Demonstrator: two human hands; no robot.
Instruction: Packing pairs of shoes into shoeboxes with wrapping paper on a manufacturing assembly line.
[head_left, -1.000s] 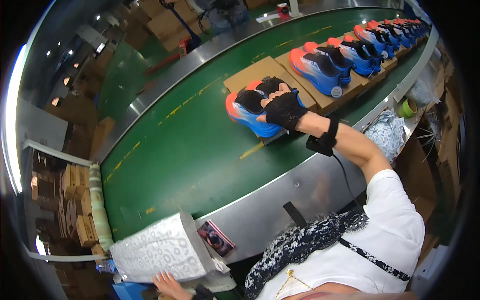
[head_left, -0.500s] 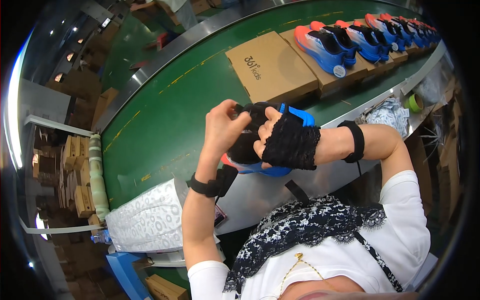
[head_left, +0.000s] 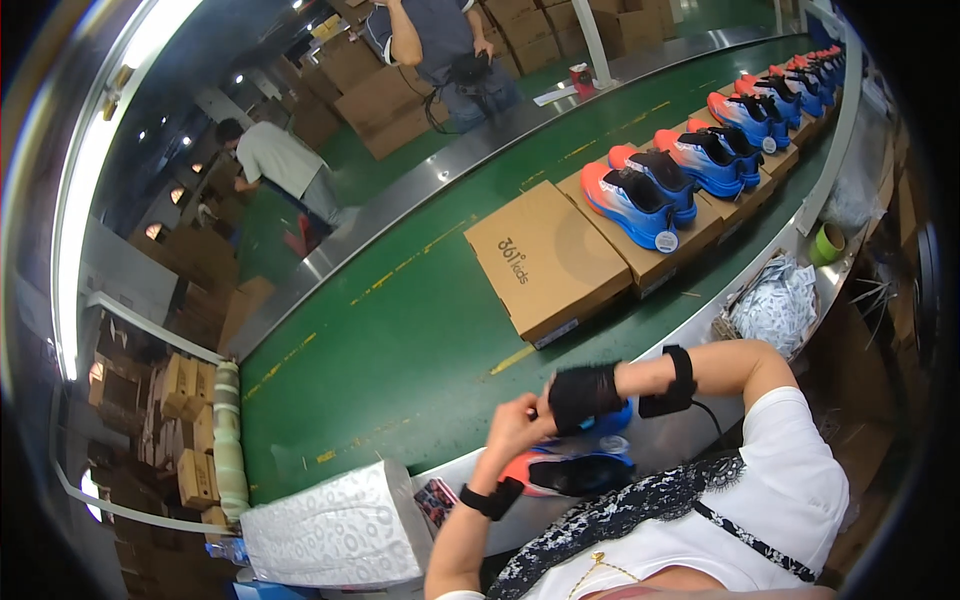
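Blue-and-orange sneakers pulled off the belt, close to the chest.

Since a second ago the pair of blue-and-orange mesh sneakers (head_left: 570,462) has left the green conveyor belt (head_left: 400,330). Right hand (head_left: 583,397), in a black fingerless glove, is clasped over them; bare left hand (head_left: 515,428) pinches the upper edge. A plain brown cardboard shoebox (head_left: 545,260) lies beyond.

Looks like a shoe factory packing line: green conveyor belt (head_left: 400,340), sneakers (head_left: 640,200) on cardboard boxes (head_left: 545,260), stacked cartons (head_left: 350,65) upper left.

One head-worn fisheye view looks steeply down, hands close below, green conveyor belt (head_left: 400,340) stretching away ahead
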